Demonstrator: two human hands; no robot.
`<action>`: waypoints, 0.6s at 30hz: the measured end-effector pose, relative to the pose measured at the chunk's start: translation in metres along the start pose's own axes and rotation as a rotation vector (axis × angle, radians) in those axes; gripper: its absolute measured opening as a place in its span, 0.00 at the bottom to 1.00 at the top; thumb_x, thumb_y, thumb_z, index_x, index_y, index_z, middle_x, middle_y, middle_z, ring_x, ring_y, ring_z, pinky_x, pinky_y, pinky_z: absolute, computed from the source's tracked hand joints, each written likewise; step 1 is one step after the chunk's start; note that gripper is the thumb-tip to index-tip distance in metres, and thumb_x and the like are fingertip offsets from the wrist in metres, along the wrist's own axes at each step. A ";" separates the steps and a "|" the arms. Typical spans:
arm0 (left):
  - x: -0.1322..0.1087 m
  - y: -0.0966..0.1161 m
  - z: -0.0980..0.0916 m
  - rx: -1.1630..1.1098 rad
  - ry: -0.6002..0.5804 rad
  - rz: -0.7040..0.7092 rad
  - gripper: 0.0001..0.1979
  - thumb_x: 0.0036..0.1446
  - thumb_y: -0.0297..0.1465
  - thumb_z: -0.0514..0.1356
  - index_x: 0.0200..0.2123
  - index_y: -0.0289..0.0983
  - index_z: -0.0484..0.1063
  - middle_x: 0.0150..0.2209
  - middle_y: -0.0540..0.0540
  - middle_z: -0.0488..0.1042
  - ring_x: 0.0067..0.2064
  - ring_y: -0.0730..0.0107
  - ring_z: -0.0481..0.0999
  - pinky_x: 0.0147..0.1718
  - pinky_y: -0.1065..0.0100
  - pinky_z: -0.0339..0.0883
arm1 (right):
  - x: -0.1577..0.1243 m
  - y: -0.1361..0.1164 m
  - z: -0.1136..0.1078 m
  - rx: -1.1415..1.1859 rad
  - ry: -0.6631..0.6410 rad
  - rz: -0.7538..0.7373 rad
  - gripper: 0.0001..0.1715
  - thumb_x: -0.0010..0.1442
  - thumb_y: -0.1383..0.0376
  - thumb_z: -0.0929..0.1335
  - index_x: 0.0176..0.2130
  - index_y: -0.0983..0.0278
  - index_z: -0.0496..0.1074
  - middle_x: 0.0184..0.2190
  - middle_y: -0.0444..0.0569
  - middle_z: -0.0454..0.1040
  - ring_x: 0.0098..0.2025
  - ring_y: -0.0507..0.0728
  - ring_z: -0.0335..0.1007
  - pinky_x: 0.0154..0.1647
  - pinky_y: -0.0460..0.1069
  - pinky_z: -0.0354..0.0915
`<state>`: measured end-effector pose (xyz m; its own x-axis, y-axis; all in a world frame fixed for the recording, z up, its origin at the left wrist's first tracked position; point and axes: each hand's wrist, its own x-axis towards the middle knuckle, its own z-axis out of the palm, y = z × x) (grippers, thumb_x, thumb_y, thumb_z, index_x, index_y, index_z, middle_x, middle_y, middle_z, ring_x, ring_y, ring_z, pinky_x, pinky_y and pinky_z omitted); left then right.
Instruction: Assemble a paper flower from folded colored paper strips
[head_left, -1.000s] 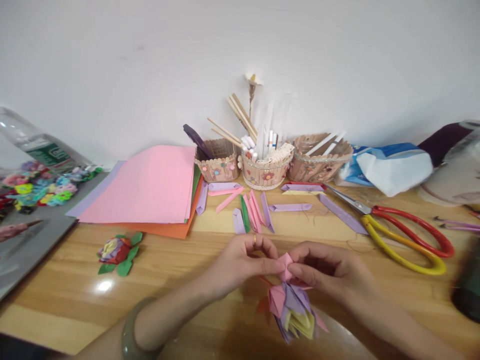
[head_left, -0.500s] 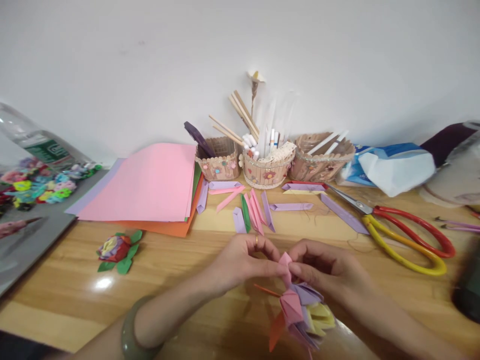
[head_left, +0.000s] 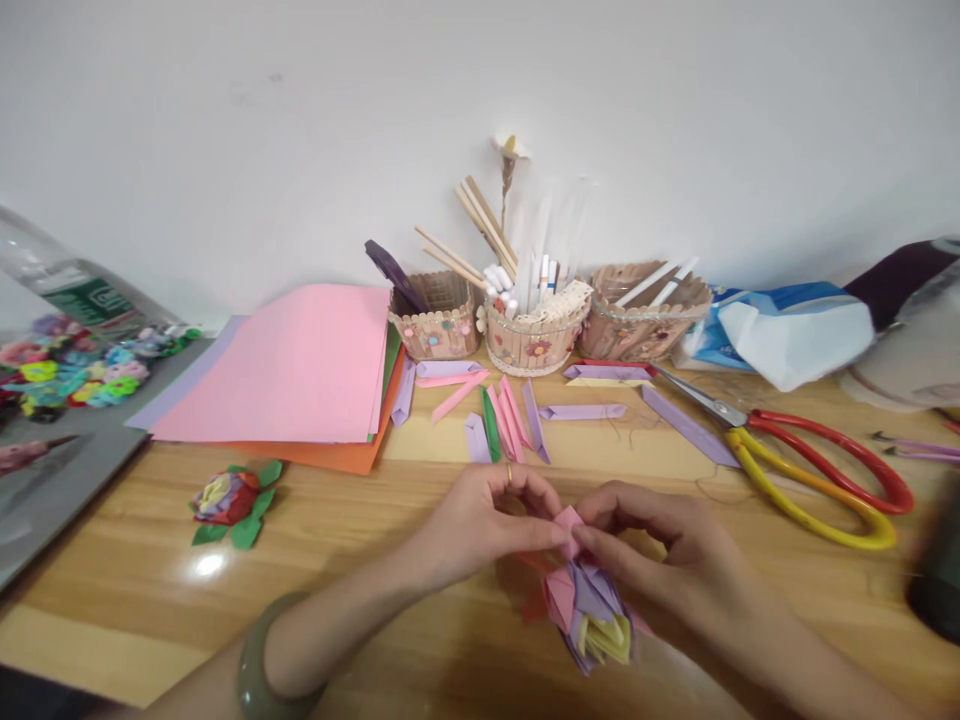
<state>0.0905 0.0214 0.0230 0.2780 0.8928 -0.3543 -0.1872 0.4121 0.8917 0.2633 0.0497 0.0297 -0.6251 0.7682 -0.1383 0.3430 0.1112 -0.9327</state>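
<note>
A folded paper flower (head_left: 592,600) in purple, pink and yellow hangs below my fingers, blurred at its lower edge. My left hand (head_left: 499,510) pinches the left side of a pink folded petal (head_left: 569,528) at the top of that flower. On the petal's other side, my right hand (head_left: 652,535) pinches it between thumb and fingers. A ring and a green bangle (head_left: 270,660) are on my left hand and wrist. Just beyond my hands lie several folded paper strips (head_left: 512,415) in pink, purple and green.
A finished-looking paper flower (head_left: 229,497) with green leaves lies left. Behind it is a stack of coloured paper (head_left: 277,370). Open scissors (head_left: 817,465) rest at right. Three wooden baskets (head_left: 536,345) stand by the wall, beside a tissue pack (head_left: 795,330). A grey board (head_left: 45,490) lies far left.
The paper flower has swung and turned beneath my fingers, its yellow centre shifting left. The orange piece at its left is now mostly hidden. Both hands keep their pinch on the pink petal.
</note>
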 end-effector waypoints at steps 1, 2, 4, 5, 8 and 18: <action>0.000 0.000 0.001 0.001 -0.002 0.002 0.15 0.39 0.38 0.68 0.23 0.33 0.69 0.23 0.49 0.74 0.26 0.75 0.73 0.29 0.71 0.66 | 0.000 0.000 0.000 -0.030 -0.002 -0.017 0.12 0.59 0.61 0.64 0.29 0.64 0.72 0.23 0.44 0.75 0.25 0.50 0.69 0.24 0.43 0.64; 0.000 0.000 0.001 0.006 -0.001 0.009 0.16 0.39 0.38 0.68 0.23 0.33 0.68 0.23 0.49 0.74 0.26 0.75 0.72 0.29 0.71 0.66 | -0.001 0.000 0.001 -0.054 -0.003 -0.037 0.12 0.59 0.61 0.63 0.30 0.64 0.72 0.24 0.44 0.75 0.24 0.50 0.69 0.24 0.43 0.64; 0.000 -0.002 0.003 0.023 0.011 0.033 0.15 0.40 0.37 0.67 0.23 0.34 0.67 0.23 0.49 0.73 0.25 0.76 0.72 0.29 0.72 0.66 | -0.002 0.002 0.002 -0.095 0.000 -0.083 0.11 0.60 0.61 0.63 0.31 0.63 0.72 0.24 0.44 0.75 0.24 0.50 0.69 0.24 0.43 0.64; 0.000 -0.004 0.003 0.036 0.019 0.048 0.13 0.42 0.36 0.66 0.23 0.34 0.67 0.23 0.49 0.73 0.25 0.75 0.72 0.28 0.71 0.66 | -0.002 0.003 0.002 -0.118 0.011 -0.115 0.10 0.60 0.62 0.63 0.32 0.63 0.71 0.24 0.43 0.75 0.24 0.50 0.70 0.24 0.43 0.64; 0.001 -0.009 0.003 0.169 0.095 0.149 0.07 0.45 0.30 0.63 0.23 0.34 0.68 0.23 0.49 0.72 0.26 0.74 0.71 0.29 0.70 0.65 | -0.003 0.006 0.003 -0.229 0.080 -0.234 0.07 0.60 0.66 0.63 0.34 0.62 0.71 0.25 0.43 0.76 0.25 0.50 0.71 0.26 0.43 0.65; -0.002 -0.011 0.004 0.515 0.305 0.397 0.02 0.47 0.28 0.62 0.27 0.36 0.72 0.28 0.47 0.73 0.32 0.70 0.72 0.31 0.69 0.66 | -0.001 0.007 0.003 -0.205 0.097 -0.133 0.09 0.60 0.63 0.62 0.32 0.61 0.70 0.25 0.45 0.76 0.26 0.52 0.73 0.25 0.45 0.68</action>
<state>0.0959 0.0138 0.0148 -0.0083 0.9996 0.0286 0.2698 -0.0253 0.9626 0.2641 0.0479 0.0222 -0.6074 0.7941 0.0232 0.4035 0.3335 -0.8520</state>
